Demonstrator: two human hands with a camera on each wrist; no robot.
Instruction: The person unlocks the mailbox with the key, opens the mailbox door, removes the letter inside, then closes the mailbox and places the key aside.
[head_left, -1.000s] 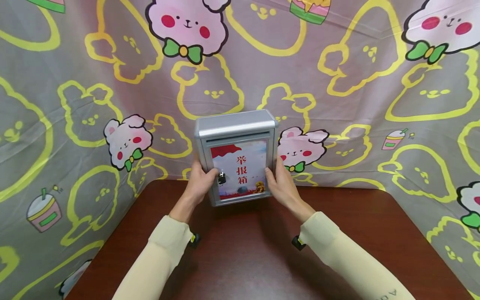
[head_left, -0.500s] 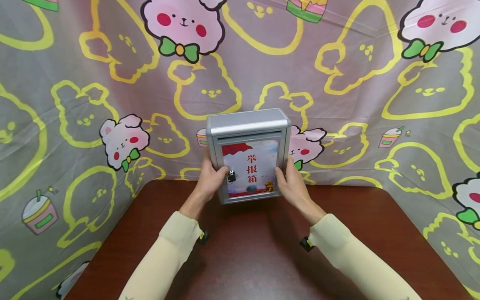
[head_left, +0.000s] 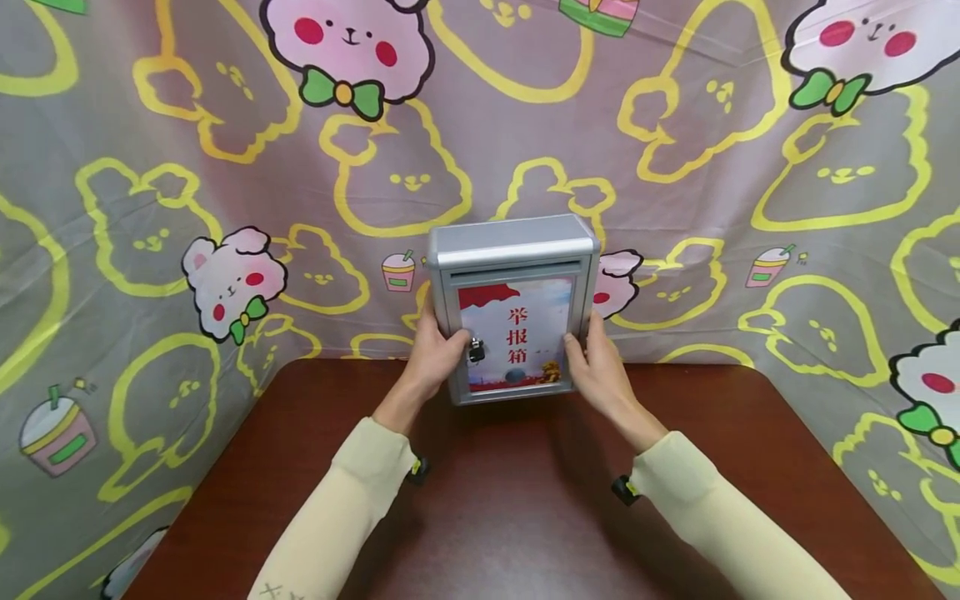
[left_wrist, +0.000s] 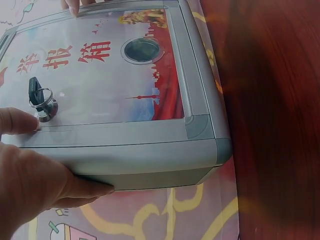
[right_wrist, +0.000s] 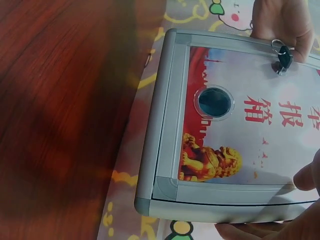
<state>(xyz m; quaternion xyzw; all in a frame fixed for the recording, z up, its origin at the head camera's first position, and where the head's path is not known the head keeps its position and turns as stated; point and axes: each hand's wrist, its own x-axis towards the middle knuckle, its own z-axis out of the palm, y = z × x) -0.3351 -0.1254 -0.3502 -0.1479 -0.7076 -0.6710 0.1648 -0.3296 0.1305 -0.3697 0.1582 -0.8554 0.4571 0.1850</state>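
A silver metal letter box (head_left: pixel 516 237) with a slot near its top is held up above the table, tilted slightly. Its front panel (right_wrist: pixel 255 145) carries red characters, a golden lion picture and a round window (left_wrist: pixel 142 50). A key (left_wrist: pixel 36 91) with a ring sits in the lock at the panel's left side. The left hand (head_left: pixel 432 358) grips the left side, thumb on the front frame beside the lock and fingers behind. On the opposite side, the right hand (head_left: pixel 602 367) holds the box, thumb on the front frame, its fingers partly hidden round the edge.
Below the box lies a dark red-brown wooden table (head_left: pixel 510 517) with rounded far corners. A grey-pink cloth (head_left: pixel 675 192) printed with cartoon rabbits hangs behind and along both sides, close to the table edges.
Both hands have carried the letter box to the right within the head view, keeping the same grip. The backdrop has shifted somewhat left as the head camera turned.
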